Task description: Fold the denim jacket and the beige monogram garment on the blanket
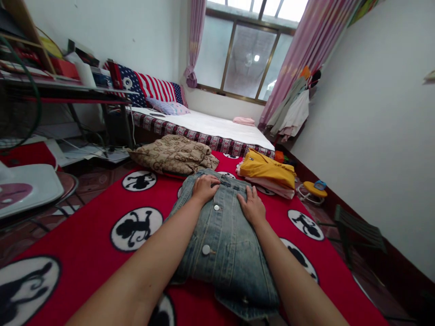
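Note:
A blue denim jacket (222,240) with round metal buttons lies front up, its collar end toward me and its waistband at the far end. My left hand (205,189) rests on the far left part of the waistband, fingers slightly bent and pointing right. On the far right corner, my right hand (253,207) lies flat with its fingers apart. Neither hand lifts the cloth. The jacket's sleeves do not show. Beneath it spreads a red blanket (98,240) with white circles and black monkey figures.
Beyond the jacket lie a brown patterned garment (176,154) and a folded yellow garment (268,170) on a pale one. A bed (210,124) stands under the window. A cluttered desk (64,83) is at left; a yellow stool (314,189) and a dark folding stool (358,228) are at right.

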`<action>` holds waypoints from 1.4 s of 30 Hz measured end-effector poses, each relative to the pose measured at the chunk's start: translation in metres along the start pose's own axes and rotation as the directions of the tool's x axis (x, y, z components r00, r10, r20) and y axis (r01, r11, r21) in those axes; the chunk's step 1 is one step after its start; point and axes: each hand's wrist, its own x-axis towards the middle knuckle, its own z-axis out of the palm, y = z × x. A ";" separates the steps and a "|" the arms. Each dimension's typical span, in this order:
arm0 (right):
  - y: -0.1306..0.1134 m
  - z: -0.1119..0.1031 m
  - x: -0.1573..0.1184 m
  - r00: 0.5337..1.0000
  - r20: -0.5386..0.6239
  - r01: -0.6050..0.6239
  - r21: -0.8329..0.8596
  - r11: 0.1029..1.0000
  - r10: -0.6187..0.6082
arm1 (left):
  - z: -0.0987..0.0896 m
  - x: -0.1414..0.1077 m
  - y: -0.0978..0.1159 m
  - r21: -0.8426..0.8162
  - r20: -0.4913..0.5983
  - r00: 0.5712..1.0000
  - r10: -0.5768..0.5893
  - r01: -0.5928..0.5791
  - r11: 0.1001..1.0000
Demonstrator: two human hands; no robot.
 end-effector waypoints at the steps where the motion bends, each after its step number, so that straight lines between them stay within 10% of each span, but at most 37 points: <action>1: 0.001 0.001 -0.002 1.000 -0.018 -0.003 0.002 1.000 0.003 | -0.001 -0.001 0.001 0.007 0.013 1.000 0.007 -0.007 1.000; 12: 0.010 -0.004 -0.017 0.998 -0.046 -0.024 0.133 0.991 0.030 | -0.045 -0.057 0.009 0.083 0.553 0.827 0.096 -0.169 0.982; 18: 0.011 -0.011 -0.025 0.994 -0.109 -0.013 0.106 0.994 0.025 | -0.065 -0.093 0.010 0.272 0.132 0.976 -0.172 0.131 0.953; 28: -0.005 -0.041 -0.014 0.997 0.017 -0.068 -0.062 0.996 0.070 | -0.070 -0.087 -0.003 0.114 0.058 0.829 -0.557 0.549 0.828; 42: -0.026 -0.045 0.069 0.884 0.345 0.313 0.065 0.947 -0.316 | -0.067 -0.093 0.002 0.180 0.003 0.875 -0.485 0.476 0.861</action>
